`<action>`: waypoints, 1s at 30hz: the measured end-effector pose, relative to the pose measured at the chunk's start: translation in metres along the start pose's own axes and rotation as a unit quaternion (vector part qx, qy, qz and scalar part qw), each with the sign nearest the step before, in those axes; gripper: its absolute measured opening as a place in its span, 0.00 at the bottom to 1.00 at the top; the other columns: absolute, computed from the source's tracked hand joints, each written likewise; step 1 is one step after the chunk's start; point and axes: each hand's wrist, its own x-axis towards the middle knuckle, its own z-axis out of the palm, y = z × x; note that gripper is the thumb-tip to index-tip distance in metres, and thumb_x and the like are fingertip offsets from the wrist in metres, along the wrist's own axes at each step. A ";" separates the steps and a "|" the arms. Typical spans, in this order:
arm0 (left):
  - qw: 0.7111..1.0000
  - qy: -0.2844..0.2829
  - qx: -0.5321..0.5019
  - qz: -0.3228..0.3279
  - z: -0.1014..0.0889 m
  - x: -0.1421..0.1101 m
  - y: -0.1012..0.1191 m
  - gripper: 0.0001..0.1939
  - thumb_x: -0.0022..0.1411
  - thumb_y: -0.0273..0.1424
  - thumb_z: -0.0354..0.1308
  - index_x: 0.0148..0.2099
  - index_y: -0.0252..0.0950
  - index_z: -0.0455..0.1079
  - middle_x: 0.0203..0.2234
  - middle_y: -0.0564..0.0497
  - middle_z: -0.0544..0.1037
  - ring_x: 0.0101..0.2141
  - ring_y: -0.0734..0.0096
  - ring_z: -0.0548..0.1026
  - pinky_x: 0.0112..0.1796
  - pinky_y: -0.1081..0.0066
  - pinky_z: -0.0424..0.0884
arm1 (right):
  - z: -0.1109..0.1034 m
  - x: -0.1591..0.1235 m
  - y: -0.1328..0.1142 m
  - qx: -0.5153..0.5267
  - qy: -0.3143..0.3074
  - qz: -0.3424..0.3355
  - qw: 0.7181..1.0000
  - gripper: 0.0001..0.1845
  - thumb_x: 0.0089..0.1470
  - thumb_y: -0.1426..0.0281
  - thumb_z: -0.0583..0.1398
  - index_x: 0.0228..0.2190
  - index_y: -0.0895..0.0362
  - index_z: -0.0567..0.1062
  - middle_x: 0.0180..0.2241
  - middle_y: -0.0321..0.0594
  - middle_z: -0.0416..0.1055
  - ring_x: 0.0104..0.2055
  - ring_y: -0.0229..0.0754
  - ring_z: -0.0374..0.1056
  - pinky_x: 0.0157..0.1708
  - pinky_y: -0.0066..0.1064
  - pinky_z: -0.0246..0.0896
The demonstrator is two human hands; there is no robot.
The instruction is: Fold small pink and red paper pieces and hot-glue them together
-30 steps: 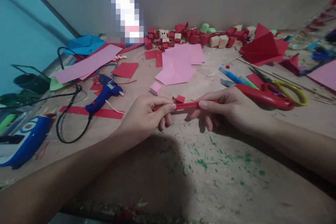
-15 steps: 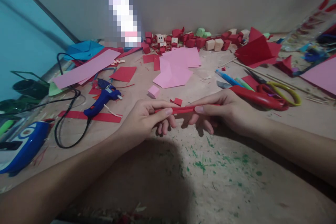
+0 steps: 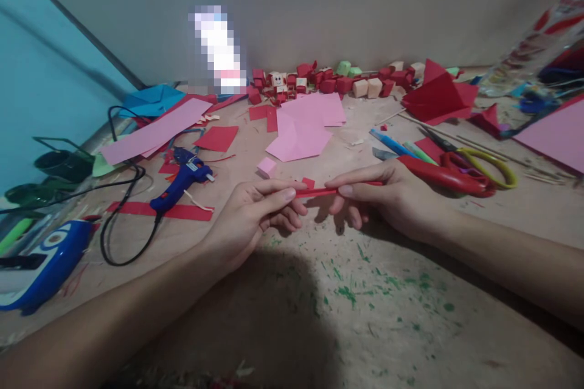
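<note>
A narrow folded strip of red paper is stretched level between my two hands above the table. My left hand pinches its left end between thumb and forefinger. The right end is gripped the same way by my right hand, and a bit of red pokes out past those fingers. Just behind the strip lies a small red paper piece, partly covered by it. A little pink paper cube sits beyond my left fingertips. Pink paper sheets lie farther back.
A blue glue gun with a black cord rests left, over a red paper strip. A blue tape dispenser stands front left. Right are a red-handled cutter and yellow-handled scissors. Several small paper cubes line the wall.
The view has tilted slightly, so the table things sit a little lower. Both hands still pinch the red strip, which now looks thinner and covers more of the small red piece behind.
</note>
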 end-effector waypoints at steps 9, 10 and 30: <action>1.000 -0.007 0.030 0.000 -0.002 -0.001 0.000 0.11 0.59 0.29 0.67 0.44 0.30 0.80 0.26 0.47 0.81 0.24 0.75 0.78 0.26 0.78 0.74 | 0.001 -0.002 -0.003 -0.021 -0.011 -0.001 1.000 0.12 0.56 0.70 0.67 0.42 0.59 0.84 0.32 0.46 0.83 0.23 0.35 0.73 0.23 0.25 0.66; 0.999 -0.010 0.035 0.002 -0.002 -0.001 0.000 0.12 0.59 0.29 0.66 0.45 0.29 0.80 0.26 0.47 0.81 0.24 0.75 0.78 0.26 0.78 0.74 | 0.001 -0.002 -0.003 -0.027 -0.012 -0.001 1.000 0.12 0.56 0.69 0.67 0.42 0.59 0.84 0.31 0.46 0.83 0.23 0.35 0.73 0.24 0.25 0.66; 0.919 -0.015 0.365 0.151 -0.005 -0.003 0.003 0.11 0.68 0.30 0.57 0.49 0.33 0.76 0.29 0.49 0.82 0.24 0.75 0.76 0.27 0.75 0.72 | 0.003 0.001 -0.012 -0.080 -0.026 0.039 0.996 0.14 0.60 0.69 0.63 0.26 0.63 0.81 0.17 0.38 0.75 0.17 0.29 0.65 0.18 0.21 0.56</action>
